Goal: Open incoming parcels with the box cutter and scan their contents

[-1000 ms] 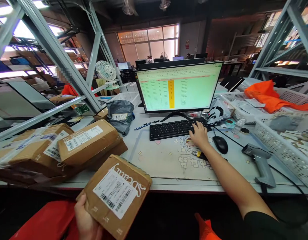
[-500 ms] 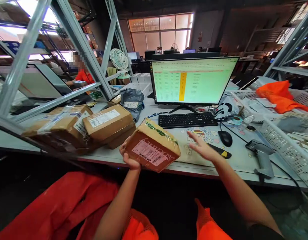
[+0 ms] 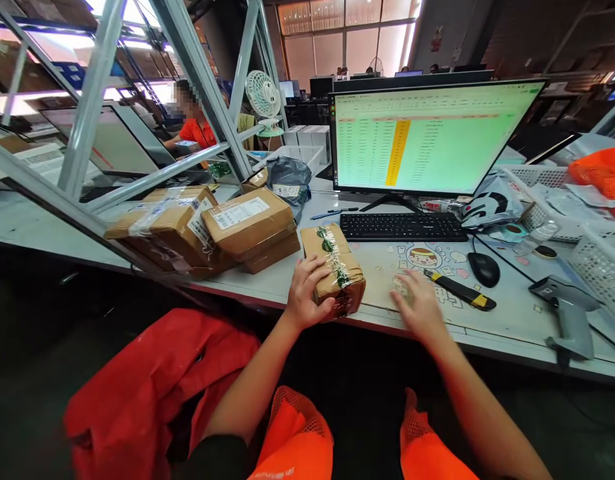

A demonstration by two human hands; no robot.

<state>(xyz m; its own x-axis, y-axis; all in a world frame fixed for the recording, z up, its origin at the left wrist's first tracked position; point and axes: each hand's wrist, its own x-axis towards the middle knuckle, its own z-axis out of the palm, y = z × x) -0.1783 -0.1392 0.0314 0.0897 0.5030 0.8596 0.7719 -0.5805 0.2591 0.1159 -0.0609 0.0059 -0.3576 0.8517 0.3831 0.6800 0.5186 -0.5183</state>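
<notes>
My left hand (image 3: 306,291) grips the near left side of a small brown cardboard parcel (image 3: 334,267) sealed with green-printed tape, which rests on the desk (image 3: 267,283) by its front edge. My right hand (image 3: 418,305) lies flat on the desk mat (image 3: 382,273) just right of the parcel, fingers stretched out and holding nothing. A yellow and black utility knife (image 3: 460,291) lies on the mat just beyond my right hand.
A stack of labelled brown parcels (image 3: 207,227) sits left of the held one. Behind are a keyboard (image 3: 402,227), monitor (image 3: 430,137), mouse (image 3: 483,269), a grey mailer bag (image 3: 287,183) and a barcode scanner (image 3: 567,313). White baskets (image 3: 602,273) stand right. A person in orange (image 3: 192,127) works beyond steel racking (image 3: 197,73).
My left hand brought the parcel up from my lap, turned it over and set it down on the desk. My right hand left the keyboard and came down beside the parcel.
</notes>
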